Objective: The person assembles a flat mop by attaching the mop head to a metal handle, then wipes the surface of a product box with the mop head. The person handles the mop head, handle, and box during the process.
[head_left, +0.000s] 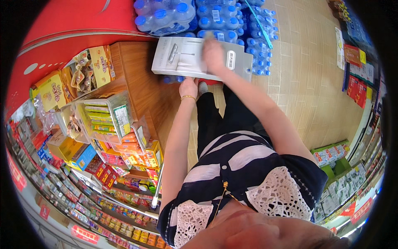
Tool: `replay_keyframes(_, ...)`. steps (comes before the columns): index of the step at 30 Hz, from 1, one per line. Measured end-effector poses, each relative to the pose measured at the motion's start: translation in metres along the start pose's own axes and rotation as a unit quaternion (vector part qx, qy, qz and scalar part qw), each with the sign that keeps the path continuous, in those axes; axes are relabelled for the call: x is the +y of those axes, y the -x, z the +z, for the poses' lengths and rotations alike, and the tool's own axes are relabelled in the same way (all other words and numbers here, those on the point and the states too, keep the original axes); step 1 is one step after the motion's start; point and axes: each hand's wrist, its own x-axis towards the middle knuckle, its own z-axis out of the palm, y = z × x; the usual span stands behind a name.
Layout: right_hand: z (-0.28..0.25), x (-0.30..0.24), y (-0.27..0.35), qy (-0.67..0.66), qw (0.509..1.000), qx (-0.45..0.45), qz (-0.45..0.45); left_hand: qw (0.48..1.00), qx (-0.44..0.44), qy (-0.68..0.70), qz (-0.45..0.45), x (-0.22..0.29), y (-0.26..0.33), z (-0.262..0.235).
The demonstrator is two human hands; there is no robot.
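A long, flat white box (186, 58) with a picture of a mop-like tool on its top lies across in front of me. Its right end looks covered in clear wrap. My left hand (189, 88), with a bracelet at the wrist, holds the box's near edge, its fingers partly hidden beneath. Over the top face, my right hand (213, 56) is closed and smeared by motion. A small greyish thing (208, 35) shows at its fingertips, too blurred to name. Packs of blue-capped water bottles (166, 16) are stacked just beyond the box.
A wooden counter (137, 79) stands at the left, with clear bins of snacks (101, 118) and shelves of packets below. A turquoise stick (261, 25) leans across the bottle packs. Tiled floor (302, 83) runs along the right, bordered by shelves of boxed goods (358, 87).
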Motion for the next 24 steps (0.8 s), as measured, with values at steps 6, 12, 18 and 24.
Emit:
replay_keyframes(6,0.049,-0.068,-0.049,-0.112,0.977,0.108,-0.147,0.999,-0.022,-0.042,0.001,0.011,-0.007,-0.001)
replay_keyframes(12,-0.043,0.078,0.013,0.162,0.973,-0.08,-0.146,0.999,-0.011,-0.011,-0.036,0.013,0.0,0.001)
replay_keyframes(18,0.01,-0.001,-0.032,-0.022,0.973,0.065,-0.221,1.0,-0.012,0.016,-0.018,0.009,-0.001,-0.002)
replay_keyframes(24,0.019,-0.033,-0.062,-0.049,0.962,-0.006,-0.27,1.0,-0.012,0.01,-0.019,0.006,0.001,-0.002)
